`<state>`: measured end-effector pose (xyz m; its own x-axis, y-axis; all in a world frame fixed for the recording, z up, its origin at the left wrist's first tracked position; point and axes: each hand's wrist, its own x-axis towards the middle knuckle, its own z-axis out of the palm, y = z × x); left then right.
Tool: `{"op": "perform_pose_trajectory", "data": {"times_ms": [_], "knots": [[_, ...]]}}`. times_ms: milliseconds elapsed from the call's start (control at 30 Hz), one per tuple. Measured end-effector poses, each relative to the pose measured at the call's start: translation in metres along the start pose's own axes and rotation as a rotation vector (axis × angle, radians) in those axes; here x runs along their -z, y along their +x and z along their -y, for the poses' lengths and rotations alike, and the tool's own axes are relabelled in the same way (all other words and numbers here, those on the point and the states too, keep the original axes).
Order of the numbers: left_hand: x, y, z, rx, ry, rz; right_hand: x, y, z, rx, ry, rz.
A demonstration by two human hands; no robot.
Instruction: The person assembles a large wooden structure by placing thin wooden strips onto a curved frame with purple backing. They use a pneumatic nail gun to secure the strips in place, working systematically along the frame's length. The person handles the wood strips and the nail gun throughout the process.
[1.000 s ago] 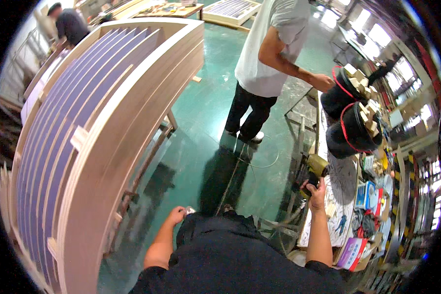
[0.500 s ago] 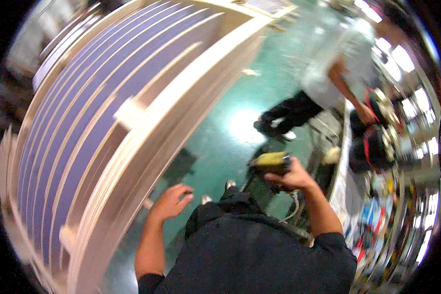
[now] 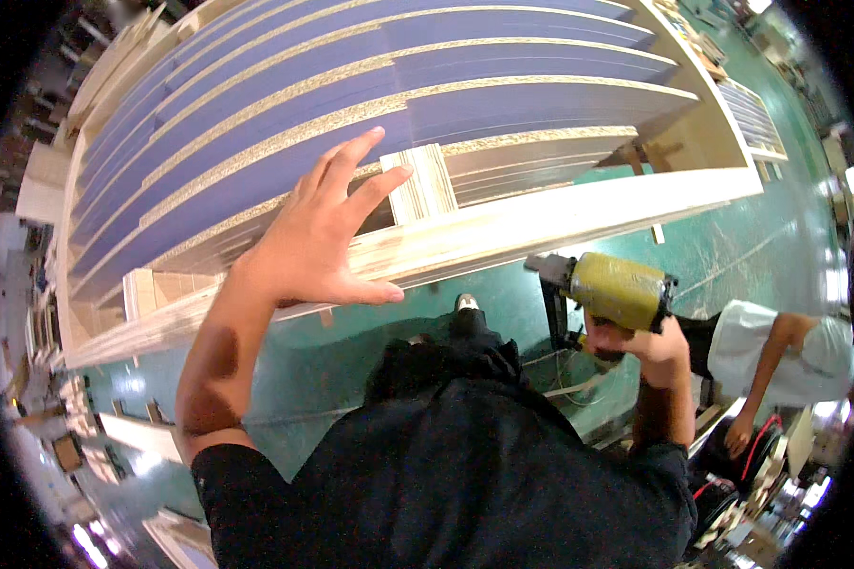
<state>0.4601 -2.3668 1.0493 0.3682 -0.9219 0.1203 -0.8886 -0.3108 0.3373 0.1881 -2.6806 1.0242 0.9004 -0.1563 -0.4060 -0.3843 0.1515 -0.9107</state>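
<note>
My left hand [image 3: 323, 237] is open, fingers spread, over the near top rail [image 3: 560, 218] of a large wooden crate; whether it touches the wood I cannot tell. Just right of its fingers, a short plywood block [image 3: 423, 185] stands against the inside of that rail. My right hand [image 3: 650, 343] grips a yellow and black nail gun [image 3: 619, 289] by its handle. The gun's nose points left, close to the rail's outer side and apart from it. Upright blue-faced boards [image 3: 541, 114] with bare particleboard edges fill the crate in rows.
An air hose [image 3: 579, 387] hangs below the nail gun. At the right, another person in a light shirt [image 3: 778, 351] is close by, near dark bags [image 3: 731, 474] with red cords. A second crate [image 3: 751, 119] lies beyond the far right corner. Green floor [image 3: 721, 251] surrounds the crate.
My view has turned right to left across the crate, which now lies crosswise ahead. My left hand has risen over the rail and spread. The nail gun has come up beside the rail.
</note>
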Motion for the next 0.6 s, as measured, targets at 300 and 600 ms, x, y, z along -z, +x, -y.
{"op": "perform_pose_trajectory", "data": {"times_ms": [300,600], "knots": [[-0.021,0.006,0.018,0.074,-0.088,0.085,0.033,0.069,0.147,0.368,-0.719,0.556],[-0.033,0.005,0.031,0.026,-0.151,-0.031,-0.075,0.142,0.181,0.165,-1.204,0.532]]}}
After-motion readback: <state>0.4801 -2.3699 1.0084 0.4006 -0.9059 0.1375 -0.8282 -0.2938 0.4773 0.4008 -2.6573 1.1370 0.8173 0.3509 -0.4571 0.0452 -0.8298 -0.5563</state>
